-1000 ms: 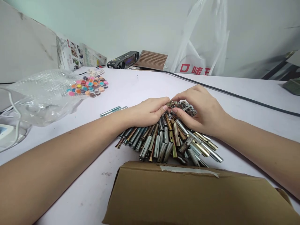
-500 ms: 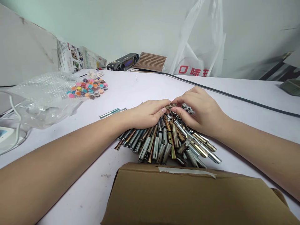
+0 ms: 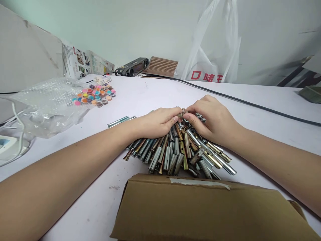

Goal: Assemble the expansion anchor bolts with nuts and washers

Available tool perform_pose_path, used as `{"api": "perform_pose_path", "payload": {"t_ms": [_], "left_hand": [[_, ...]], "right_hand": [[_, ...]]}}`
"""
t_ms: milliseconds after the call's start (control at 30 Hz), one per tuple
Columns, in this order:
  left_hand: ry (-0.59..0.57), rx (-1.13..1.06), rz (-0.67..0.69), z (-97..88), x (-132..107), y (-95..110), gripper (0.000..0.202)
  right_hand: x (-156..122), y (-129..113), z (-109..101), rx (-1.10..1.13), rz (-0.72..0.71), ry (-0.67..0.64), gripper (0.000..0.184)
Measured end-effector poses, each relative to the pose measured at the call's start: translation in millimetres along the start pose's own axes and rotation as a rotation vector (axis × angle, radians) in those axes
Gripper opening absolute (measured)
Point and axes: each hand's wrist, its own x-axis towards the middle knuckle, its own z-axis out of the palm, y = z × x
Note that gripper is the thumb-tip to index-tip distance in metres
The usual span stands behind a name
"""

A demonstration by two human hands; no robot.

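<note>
A heap of metal expansion bolts and sleeves (image 3: 175, 154), silver and brass coloured, lies on the white table (image 3: 155, 93) in front of me. My left hand (image 3: 156, 122) and my right hand (image 3: 213, 118) meet above the far end of the heap. Both pinch one small brass-coloured nut or bolt end (image 3: 182, 112) between their fingertips. A cluster of loose nuts (image 3: 200, 117) lies just beyond my right fingers. Two separate silver bolts (image 3: 121, 120) lie left of my left wrist.
A brown cardboard box (image 3: 200, 211) stands at the near edge. Bubble wrap (image 3: 47, 100) and several coloured round caps (image 3: 95, 93) lie at the left. A black cable (image 3: 250, 103) crosses the back right. A white plastic bag (image 3: 213, 50), leaflets (image 3: 82, 63) and a black device (image 3: 131, 66) line the wall.
Both hands stay pinched together over the heap; their fingers have shifted slightly around the small brass part. The view has moved a little.
</note>
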Motion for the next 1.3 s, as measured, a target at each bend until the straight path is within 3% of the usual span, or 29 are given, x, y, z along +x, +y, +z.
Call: {"api": "perform_pose_path", "payload": {"t_ms": [233, 367, 533, 700, 900, 1100, 1300], "left_hand": [[0.014, -0.041, 0.004, 1.0, 0.1, -2.6, 0.026], [0.011, 0.008, -0.013, 0.8, -0.7, -0.6, 0.027], [0.010, -0.001, 0.006, 0.8, -0.5, 0.2, 0.025], [0.056, -0.012, 0.011, 1.7, -0.2, 0.3, 0.025], [0.239, -0.201, -0.024, 4.5, -1.2, -2.6, 0.034], [0.273, -0.210, -0.138, 3.1, 0.5, -2.5, 0.042], [0.308, -0.123, -0.201, 0.6, 0.9, 0.2, 0.047]], "right_hand": [[1.0, -1.0, -3.4, -0.012, -0.135, 0.068, 0.019], [1.4, 1.6, -1.8, -0.028, -0.090, 0.070, 0.011], [4.9, 1.6, 2.4, -0.066, 0.013, -0.017, 0.027], [3.3, -0.4, 1.7, -0.058, 0.053, -0.040, 0.024], [-2.1, 0.6, 1.3, 0.030, 0.141, 0.123, 0.014], [-5.2, -0.3, -0.7, 0.034, 0.251, 0.247, 0.014], [-8.7, 1.5, -1.9, 0.061, 0.239, 0.234, 0.016]]}}
